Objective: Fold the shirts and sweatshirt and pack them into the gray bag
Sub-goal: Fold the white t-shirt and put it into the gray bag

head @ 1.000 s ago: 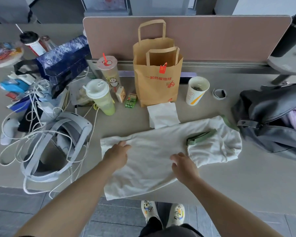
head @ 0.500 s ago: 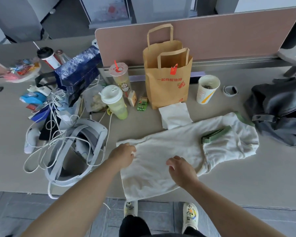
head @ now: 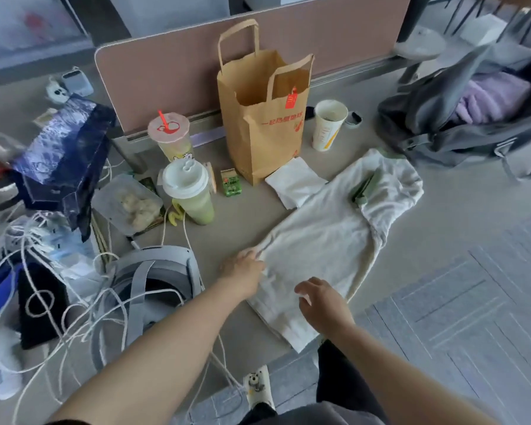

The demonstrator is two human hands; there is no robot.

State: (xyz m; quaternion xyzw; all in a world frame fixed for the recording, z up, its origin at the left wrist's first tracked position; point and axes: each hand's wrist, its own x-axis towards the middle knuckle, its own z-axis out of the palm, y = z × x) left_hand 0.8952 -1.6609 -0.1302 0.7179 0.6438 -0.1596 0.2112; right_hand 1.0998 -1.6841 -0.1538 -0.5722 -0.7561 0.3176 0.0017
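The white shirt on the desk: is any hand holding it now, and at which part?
The left hand grips the white shirt at its near-left edge. The right hand hovers over the bottom part with loosely curled fingers, holding nothing.

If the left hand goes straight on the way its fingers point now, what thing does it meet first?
Probably only the white shirt itself: the left hand already touches its near edge, fingers pointing along the cloth towards the green cuff. Beyond lies the gray bag.

free: desk right of shirt [head: 325, 240] | blocked: headset [head: 154, 271], cables left
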